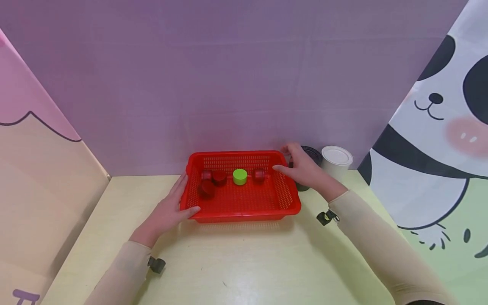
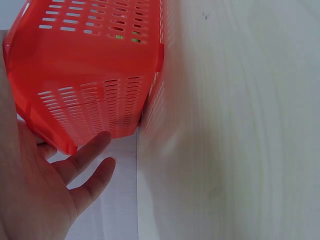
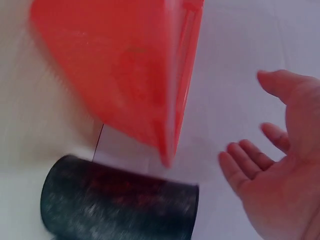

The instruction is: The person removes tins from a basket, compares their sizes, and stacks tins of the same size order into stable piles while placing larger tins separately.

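While a pale sheet (image 1: 42,182) fills the left edge of the frame, the left hand (image 1: 167,214) rests against the left side of the basket (image 1: 244,214), which sits just below the centre of the frame. Its thumb lies on the near rim and its fingers run straight along the outer side; the left wrist view shows two of them spread apart. Three dark red pieces (image 1: 206,189) cluster in the basket's left part, then comes a green piece (image 1: 240,177) near its middle and another red piece (image 1: 258,176) farther right. The right hand (image 1: 301,167), right of centre, is beside the basket's far right corner; in the right wrist view it touches neither basket nor can, thumb well away from loosely bent fingers. Partly behind it stands the black can (image 1: 311,153), with the white tub (image 1: 337,159) just beside. A panda sheet (image 1: 411,186) covers the right edge.
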`<state>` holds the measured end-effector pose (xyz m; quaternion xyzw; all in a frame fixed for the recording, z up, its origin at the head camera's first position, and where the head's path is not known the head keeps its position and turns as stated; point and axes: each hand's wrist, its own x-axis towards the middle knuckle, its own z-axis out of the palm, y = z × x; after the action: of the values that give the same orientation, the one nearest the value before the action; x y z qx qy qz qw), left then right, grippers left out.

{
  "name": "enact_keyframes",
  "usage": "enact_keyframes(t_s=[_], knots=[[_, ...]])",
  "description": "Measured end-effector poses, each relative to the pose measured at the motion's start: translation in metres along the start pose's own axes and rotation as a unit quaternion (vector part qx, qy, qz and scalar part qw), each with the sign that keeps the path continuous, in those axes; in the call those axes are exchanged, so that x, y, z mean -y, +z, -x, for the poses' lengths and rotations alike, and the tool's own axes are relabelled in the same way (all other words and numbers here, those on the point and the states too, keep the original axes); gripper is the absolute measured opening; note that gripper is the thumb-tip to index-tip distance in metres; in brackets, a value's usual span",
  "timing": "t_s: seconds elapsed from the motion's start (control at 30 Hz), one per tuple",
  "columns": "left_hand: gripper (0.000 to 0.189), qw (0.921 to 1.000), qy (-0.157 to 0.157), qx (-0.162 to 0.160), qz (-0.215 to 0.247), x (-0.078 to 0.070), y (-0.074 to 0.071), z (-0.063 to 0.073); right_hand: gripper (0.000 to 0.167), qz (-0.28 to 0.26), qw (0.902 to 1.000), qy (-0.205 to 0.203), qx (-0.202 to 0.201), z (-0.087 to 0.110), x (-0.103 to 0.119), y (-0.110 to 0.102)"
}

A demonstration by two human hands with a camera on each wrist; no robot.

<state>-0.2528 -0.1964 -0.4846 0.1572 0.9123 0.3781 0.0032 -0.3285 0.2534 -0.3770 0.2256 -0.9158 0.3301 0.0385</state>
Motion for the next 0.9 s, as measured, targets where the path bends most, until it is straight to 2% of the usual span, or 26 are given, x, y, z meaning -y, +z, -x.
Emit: enact_keyframes(t_s=[0.1, 0.27, 0.5, 0.77, 0.9], knots=[[0.12, 1.0, 0.003, 0.001, 0.002, 0.001, 0.0, 0.0, 0.06, 0.016, 0.999, 0.015, 0.04, -0.011, 0.009, 0.004], [0.121, 1.0, 0.005, 0.003, 0.008, 0.002, 0.0, -0.001, 0.054, 0.047, 0.9952, 0.013, 0.085, -0.03, 0.018, 0.013], [0.121, 0.9999, 0.006, 0.002, 0.013, 0.001, 0.0, -0.001, 0.058, 0.07, 0.9898, 0.003, 0.124, -0.051, 0.017, 0.029], [0.122, 0.9999, 0.008, 0.003, 0.012, 0.001, 0.001, -0.002, 0.062, 0.069, 0.9833, 0.053, 0.159, -0.064, 0.016, 0.038], [0.122, 0.9999, 0.004, 0.003, 0.014, 0.002, 0.001, -0.002, 0.06, 0.077, 0.9798, 0.056, 0.176, -0.069, 0.012, 0.042]])
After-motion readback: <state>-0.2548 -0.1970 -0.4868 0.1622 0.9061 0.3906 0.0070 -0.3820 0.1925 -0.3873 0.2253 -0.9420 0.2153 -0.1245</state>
